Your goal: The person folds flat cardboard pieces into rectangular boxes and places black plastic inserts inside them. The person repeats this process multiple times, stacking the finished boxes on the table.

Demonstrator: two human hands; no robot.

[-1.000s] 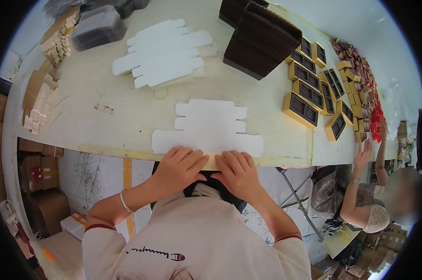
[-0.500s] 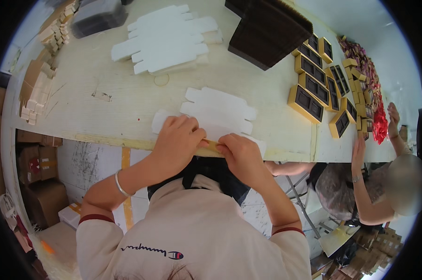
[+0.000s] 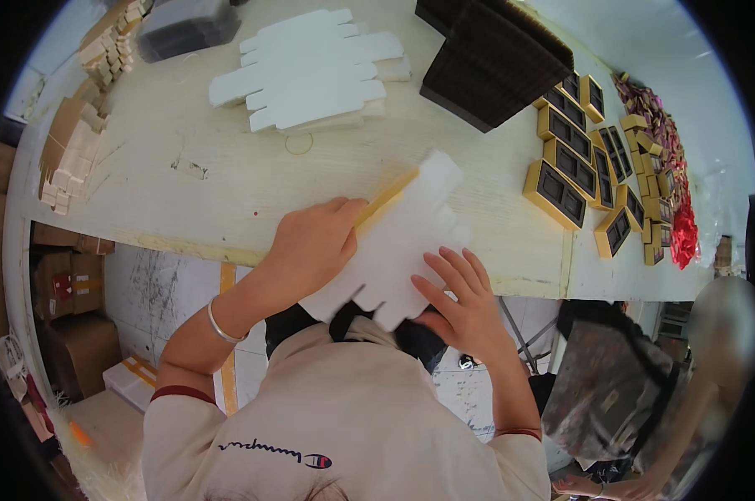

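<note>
My left hand [image 3: 313, 250] is closed on a flat cardboard box blank [image 3: 386, 260], white on the side toward me with a gold strip along its left edge. The blank is tilted at the table's front edge, its tabbed lower end hanging over my lap, and it is slightly blurred. Close to its right side, my right hand [image 3: 468, 307] is open with fingers spread; whether a fingertip touches the card cannot be made out. Farther off lies a stack of similar white blanks [image 3: 311, 71].
Dark brown stacked trays [image 3: 499, 63] stand at the back right. Beside them are several gold boxes with dark inserts [image 3: 554, 194] and a red decorative heap [image 3: 683, 238]. Cream box pieces [image 3: 75, 159] line the left side. At right, a co-worker's arm [image 3: 686, 434] reaches low.
The blank has turned from lying along the table edge to standing at a slant. My right hand has let go and opened. The co-worker's arms have moved down from the table.
</note>
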